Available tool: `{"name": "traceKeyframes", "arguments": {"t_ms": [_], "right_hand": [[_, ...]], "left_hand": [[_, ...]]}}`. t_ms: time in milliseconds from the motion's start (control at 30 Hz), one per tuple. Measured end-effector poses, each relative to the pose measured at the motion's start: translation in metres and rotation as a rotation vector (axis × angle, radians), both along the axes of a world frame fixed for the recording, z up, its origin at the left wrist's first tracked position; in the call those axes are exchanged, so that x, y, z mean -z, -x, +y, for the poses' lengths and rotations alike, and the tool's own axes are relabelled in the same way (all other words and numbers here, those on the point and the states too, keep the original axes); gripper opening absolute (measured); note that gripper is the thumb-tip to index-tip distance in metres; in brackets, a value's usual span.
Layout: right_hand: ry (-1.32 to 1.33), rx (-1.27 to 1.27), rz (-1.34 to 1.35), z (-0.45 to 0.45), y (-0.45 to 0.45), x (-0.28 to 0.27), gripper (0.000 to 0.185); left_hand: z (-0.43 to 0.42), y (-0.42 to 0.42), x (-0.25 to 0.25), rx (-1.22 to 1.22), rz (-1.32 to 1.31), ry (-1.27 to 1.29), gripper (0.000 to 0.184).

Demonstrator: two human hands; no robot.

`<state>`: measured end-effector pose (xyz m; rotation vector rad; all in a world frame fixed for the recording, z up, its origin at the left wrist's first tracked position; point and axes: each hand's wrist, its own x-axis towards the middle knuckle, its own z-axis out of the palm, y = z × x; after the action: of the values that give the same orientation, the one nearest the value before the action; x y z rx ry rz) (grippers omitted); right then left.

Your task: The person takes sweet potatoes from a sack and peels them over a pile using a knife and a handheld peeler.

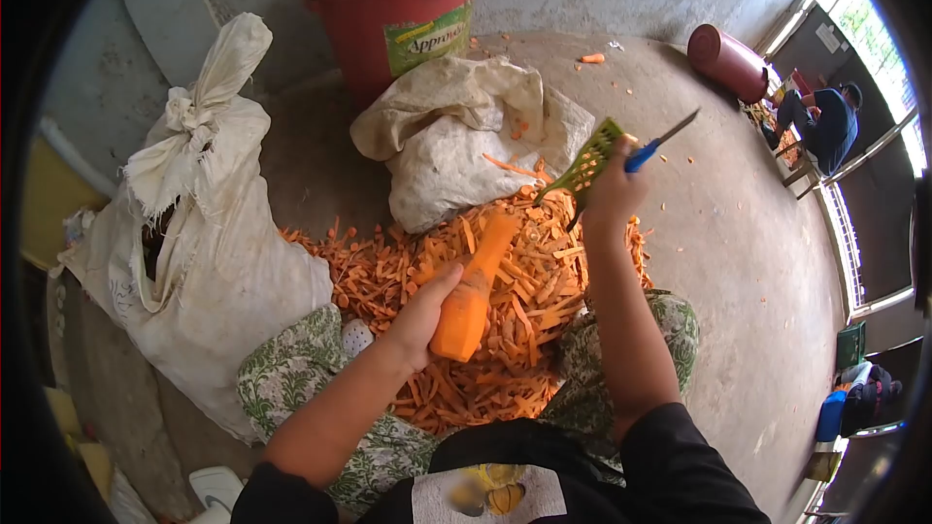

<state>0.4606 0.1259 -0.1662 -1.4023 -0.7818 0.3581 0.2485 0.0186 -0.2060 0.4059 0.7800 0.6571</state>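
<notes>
My left hand (419,318) is wrapped round a thick, partly peeled carrot (468,303), its narrow end pointing up and away from me. My right hand (614,196) is closed round a knife's blue handle (641,155), with the blade pointing up to the right. In the same hand is a green tool with rows of holes (590,157), which looks like a hand peeler or grater; its exact kind is unclear. The tool and the carrot are apart. Below both hands lies a large heap of orange carrot peelings (519,330) between my legs.
Behind the heap sits a crumpled white sack (451,165). A tied, full sack (214,272) stands on the left. A red bucket (349,39) is near the wall. Another red bucket (726,63) lies tipped over. One person (835,126) sits at the far right.
</notes>
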Motion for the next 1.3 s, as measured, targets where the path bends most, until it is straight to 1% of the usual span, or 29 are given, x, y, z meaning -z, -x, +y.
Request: {"name": "traceKeyframes", "arguments": {"t_ms": [33,100,167,200,267,333,467,533,567,633,667,700,767,833,867,900,933,1000,1033,1100,1133,1167,1233,1300], "right_hand": [[0.03,-0.048,-0.077,-0.003,0.007,0.003,0.028],[-0.028,-0.127,-0.135,-0.016,0.032,0.005,0.03],[-0.122,-0.169,-0.16,-0.022,0.05,0.019,0.031],[-0.024,-0.178,-0.154,-0.025,0.05,0.02,0.032],[-0.02,-0.181,-0.162,-0.021,0.044,0.024,0.032],[-0.031,-0.168,-0.218,-0.02,0.038,0.021,0.031],[0.022,-0.183,-0.132,-0.019,0.035,0.019,0.03],[-0.012,-0.181,-0.071,-0.023,0.045,0.017,0.029],[-0.012,-0.181,-0.071,-0.024,0.05,0.016,0.029],[-0.08,-0.236,-0.091,-0.029,0.059,0.016,0.028],[-0.084,-0.244,-0.184,-0.031,0.059,0.018,0.029],[-0.084,-0.244,-0.184,-0.03,0.056,0.021,0.029],[-0.085,-0.215,-0.485,-0.024,0.047,0.032,0.027],[-0.117,-0.238,-0.461,-0.021,0.046,0.033,0.025],[-0.091,-0.246,-0.372,-0.02,0.046,0.032,0.026],[-0.064,-0.253,-0.283,-0.019,0.046,0.032,0.026],[-0.064,-0.254,-0.284,-0.019,0.047,0.031,0.026],[0.057,-0.297,-0.005,-0.022,0.051,0.026,0.028],[0.057,-0.298,-0.005,-0.027,0.057,0.019,0.028],[0.258,-0.41,0.169,-0.043,0.074,0.008,0.029],[0.282,-0.429,0.112,-0.046,0.078,0.015,0.028],[0.281,-0.429,0.112,-0.05,0.082,0.016,0.028],[0.188,-0.479,0.012,-0.056,0.089,0.017,0.031],[0.202,-0.474,-0.013,-0.057,0.09,0.019,0.029]], "left_hand": [[0.002,0.0,0.002,-0.047,0.05,-0.019,0.047],[0.004,0.002,0.001,-0.063,0.036,-0.03,0.046],[0.005,0.003,-0.003,-0.07,0.025,-0.036,0.045],[0.004,0.004,-0.007,-0.087,0.007,-0.034,0.045],[0.004,0.006,-0.009,-0.109,-0.01,-0.033,0.044],[0.007,0.007,-0.008,-0.174,-0.082,0.032,0.043],[0.014,0.013,-0.004,-0.194,-0.113,-0.007,0.042],[0.013,0.011,-0.001,-0.208,-0.027,-0.072,0.04],[0.013,0.009,0.001,-0.208,-0.027,-0.072,0.04],[0.013,0.0,0.004,-0.29,0.055,-0.157,0.037],[0.014,-0.002,0.002,-0.289,0.054,-0.156,0.037],[0.015,-0.003,-0.002,-0.337,0.036,-0.122,0.037],[0.018,0.0,-0.002,-0.387,0.02,-0.088,0.036],[0.02,0.011,0.002,-0.184,-0.09,-0.175,0.037],[0.02,0.011,0.001,-0.184,-0.09,-0.175,0.037],[0.019,0.009,-0.004,-0.198,-0.089,-0.121,0.038],[0.018,0.007,-0.006,-0.212,-0.087,-0.067,0.038],[0.017,0.001,-0.001,-0.238,-0.077,-0.038,0.037],[0.017,0.0,0.002,-0.261,-0.066,-0.011,0.037],[0.018,-0.001,0.006,-0.238,-0.08,0.026,0.036],[0.019,-0.001,0.006,-0.215,-0.093,0.065,0.036],[0.019,-0.002,0.006,-0.215,-0.094,0.064,0.036],[0.019,-0.004,0.005,-0.225,-0.073,0.092,0.035],[0.02,-0.005,0.009,-0.232,-0.088,0.112,0.035]]}}
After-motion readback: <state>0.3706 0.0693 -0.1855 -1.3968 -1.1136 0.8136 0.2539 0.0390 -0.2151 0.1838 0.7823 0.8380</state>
